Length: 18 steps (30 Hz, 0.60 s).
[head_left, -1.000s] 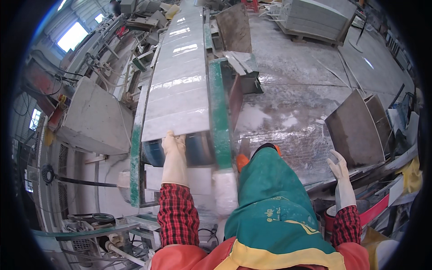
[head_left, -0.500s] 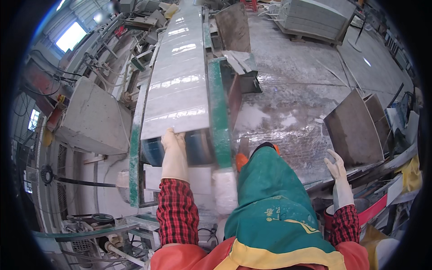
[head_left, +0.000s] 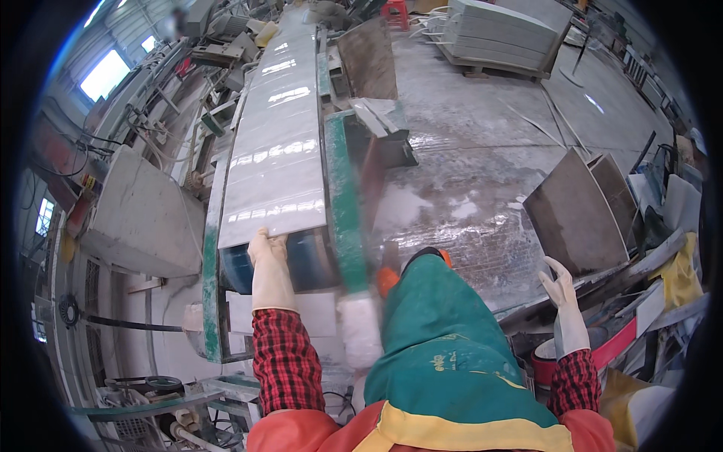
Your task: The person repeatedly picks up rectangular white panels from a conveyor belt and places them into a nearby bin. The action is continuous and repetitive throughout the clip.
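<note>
In a pale rubber glove, my left hand (head_left: pixel 267 252) grips the near edge of a glossy white slab (head_left: pixel 275 177), its fingers curled at that edge. The slab lies flat on a long roller conveyor with green side rails (head_left: pixel 346 203). Just below the slab's end shows a dark blue roller (head_left: pixel 307 260). My right hand (head_left: pixel 561 290), gloved likewise, hangs in the air to the right with fingers apart and nothing in it. Nearest to it are brown boards (head_left: pixel 576 215) leaning together on the floor.
A wrapped white bundle (head_left: pixel 360 331) stands by the conveyor's near end, beside my green apron (head_left: pixel 444 339). On the left is a big pale stone-like block (head_left: pixel 143 215). Stacked slabs (head_left: pixel 497 34) rest at the far right, and offcuts with a yellow sheet (head_left: pixel 681 275) crowd the right edge.
The whole view has shifted slightly, so the conveyor appears lower and farther left. My left hand stays on the slab's edge; my right hand remains raised and open.
</note>
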Each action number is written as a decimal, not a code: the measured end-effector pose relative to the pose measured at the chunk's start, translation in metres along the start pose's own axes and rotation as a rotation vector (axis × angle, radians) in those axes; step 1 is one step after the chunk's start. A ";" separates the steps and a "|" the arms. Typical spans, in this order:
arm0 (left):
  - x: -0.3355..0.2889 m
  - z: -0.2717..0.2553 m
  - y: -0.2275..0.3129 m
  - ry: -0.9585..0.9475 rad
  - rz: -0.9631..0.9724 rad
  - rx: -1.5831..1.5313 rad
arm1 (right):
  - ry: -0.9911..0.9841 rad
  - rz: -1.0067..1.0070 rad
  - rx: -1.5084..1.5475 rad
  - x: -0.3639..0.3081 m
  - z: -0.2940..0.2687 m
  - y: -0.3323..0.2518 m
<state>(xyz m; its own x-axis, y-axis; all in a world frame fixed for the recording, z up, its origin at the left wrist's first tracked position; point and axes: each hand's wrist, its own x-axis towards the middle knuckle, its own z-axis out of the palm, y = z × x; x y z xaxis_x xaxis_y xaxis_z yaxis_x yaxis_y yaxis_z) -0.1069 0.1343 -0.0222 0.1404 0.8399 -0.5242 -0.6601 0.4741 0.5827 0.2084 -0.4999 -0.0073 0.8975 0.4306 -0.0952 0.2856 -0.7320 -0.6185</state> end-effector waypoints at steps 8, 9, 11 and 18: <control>0.008 -0.007 0.009 -0.013 -0.031 0.088 | 0.041 0.115 0.033 -0.019 -0.002 0.018; 0.005 -0.007 0.012 -0.017 -0.020 0.139 | 0.055 0.140 0.018 -0.023 -0.003 0.015; -0.010 0.004 0.014 0.009 0.000 0.185 | 0.071 0.181 0.009 -0.029 -0.003 0.015; -0.024 0.007 0.036 0.091 0.018 0.787 | 0.068 0.244 0.070 -0.043 0.002 0.046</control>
<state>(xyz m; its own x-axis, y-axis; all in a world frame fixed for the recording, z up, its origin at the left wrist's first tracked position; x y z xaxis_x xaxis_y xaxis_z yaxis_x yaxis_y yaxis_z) -0.1289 0.1327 0.0153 0.0510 0.8403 -0.5397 0.0593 0.5369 0.8416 0.1819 -0.5510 -0.0329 0.9583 0.2073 -0.1967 0.0361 -0.7707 -0.6362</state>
